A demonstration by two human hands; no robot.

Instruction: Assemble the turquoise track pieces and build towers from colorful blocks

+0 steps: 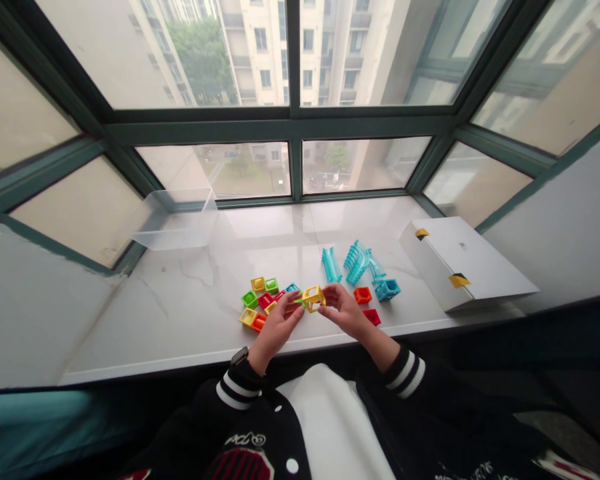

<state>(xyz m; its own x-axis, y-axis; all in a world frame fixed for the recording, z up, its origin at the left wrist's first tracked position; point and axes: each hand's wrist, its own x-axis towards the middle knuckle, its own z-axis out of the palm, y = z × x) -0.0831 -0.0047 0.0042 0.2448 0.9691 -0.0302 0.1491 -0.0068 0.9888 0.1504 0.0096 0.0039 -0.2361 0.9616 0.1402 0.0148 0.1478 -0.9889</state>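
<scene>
In front of me, above the sill's front edge, my right hand (347,312) pinches a yellow open-framed toy block (313,299) at its right side. My left hand (279,325) is closed at the other side, its fingertips on a small green block (301,301) that meets the yellow one. Whether the two are joined I cannot tell. Beside and partly behind the left hand lie several loose blocks, among them a green block (249,299), a red block (266,302) and an orange block (259,323). Near my right hand sit an orange-red block (363,295) and a red block (373,317).
Translucent blue track pieces (331,265) and a curved blue piece (359,262) lie behind my right hand, with a blue block (387,289) nearby. A clear plastic bin (180,233) stands back left, a white box (473,260) at right. Windows enclose the marble sill (180,333).
</scene>
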